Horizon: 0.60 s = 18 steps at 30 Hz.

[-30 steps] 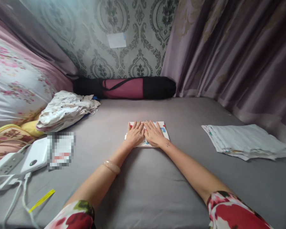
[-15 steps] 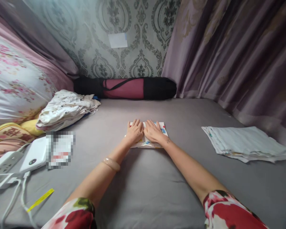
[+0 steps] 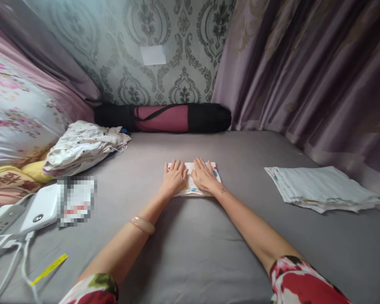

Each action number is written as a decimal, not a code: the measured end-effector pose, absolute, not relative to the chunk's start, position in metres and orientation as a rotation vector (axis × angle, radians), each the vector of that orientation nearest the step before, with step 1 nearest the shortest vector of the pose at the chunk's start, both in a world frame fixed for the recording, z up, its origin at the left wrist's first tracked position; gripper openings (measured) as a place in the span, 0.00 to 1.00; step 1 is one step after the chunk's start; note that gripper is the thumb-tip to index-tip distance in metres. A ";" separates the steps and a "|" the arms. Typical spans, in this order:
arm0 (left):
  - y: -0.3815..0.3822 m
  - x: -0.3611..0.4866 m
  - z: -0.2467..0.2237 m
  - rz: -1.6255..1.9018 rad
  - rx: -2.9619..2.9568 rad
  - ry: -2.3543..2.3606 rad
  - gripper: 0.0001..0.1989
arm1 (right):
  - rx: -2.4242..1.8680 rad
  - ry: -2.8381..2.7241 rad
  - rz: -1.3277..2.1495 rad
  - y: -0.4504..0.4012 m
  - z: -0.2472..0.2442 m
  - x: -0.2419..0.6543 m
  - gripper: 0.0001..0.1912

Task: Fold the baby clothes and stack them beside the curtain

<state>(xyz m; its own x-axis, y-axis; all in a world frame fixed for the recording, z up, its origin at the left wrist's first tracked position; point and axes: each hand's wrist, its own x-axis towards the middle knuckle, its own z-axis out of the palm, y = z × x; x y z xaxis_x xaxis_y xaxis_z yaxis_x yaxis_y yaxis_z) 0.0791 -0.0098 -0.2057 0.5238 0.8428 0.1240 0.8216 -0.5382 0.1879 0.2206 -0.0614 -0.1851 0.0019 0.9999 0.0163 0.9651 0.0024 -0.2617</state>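
Note:
A folded white cloth with a colourful print lies on the grey bed sheet in front of me. My left hand rests flat on its left part, fingers pointing away from me. On the right part lies my right hand, also flat, its fingers stretched out. A narrow strip of the cloth shows between the two hands. Both palms hide much of the print. Off to the right is a stack of folded pale cloths, apart from my hands.
A black and maroon long bag lies along the wall. At left are a crumpled white garment, a white power bank, a power strip with cables and a yellow strip. Purple curtains hang at right.
My left hand has slid left over the cloth, widening the gap between my hands. My right hand stays about where it was on the cloth. The view has shifted slightly.

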 end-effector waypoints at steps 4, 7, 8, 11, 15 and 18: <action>-0.018 0.076 -0.208 0.264 2.640 1.510 0.29 | -2.129 -2.033 0.176 -0.065 -0.200 0.228 0.32; -0.019 0.076 -0.212 0.239 2.649 1.527 0.30 | -2.130 -2.027 0.163 -0.064 -0.212 0.229 0.32; -0.019 0.077 -0.213 0.239 2.653 1.526 0.30 | -2.130 -2.024 0.164 -0.064 -0.213 0.228 0.32; -0.016 0.076 -0.213 0.219 2.647 1.510 0.30 | -2.135 -2.035 0.226 -0.064 -0.204 0.227 0.32; -0.010 0.065 -0.212 0.223 2.641 1.515 0.30 | -2.166 -2.026 0.331 -0.070 -0.184 0.240 0.32; -0.008 0.054 -0.213 0.201 2.599 1.541 0.31 | -2.229 -1.983 0.288 -0.075 -0.186 0.255 0.32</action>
<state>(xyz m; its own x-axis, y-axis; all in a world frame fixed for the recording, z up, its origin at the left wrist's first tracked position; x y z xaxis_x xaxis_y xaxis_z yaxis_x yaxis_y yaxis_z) 0.0541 -0.0077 -0.2126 0.4751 0.8781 0.0559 0.8631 -0.4775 0.1644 0.2552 -0.0745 -0.1858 0.1108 0.9927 -0.0470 0.9650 -0.1188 -0.2340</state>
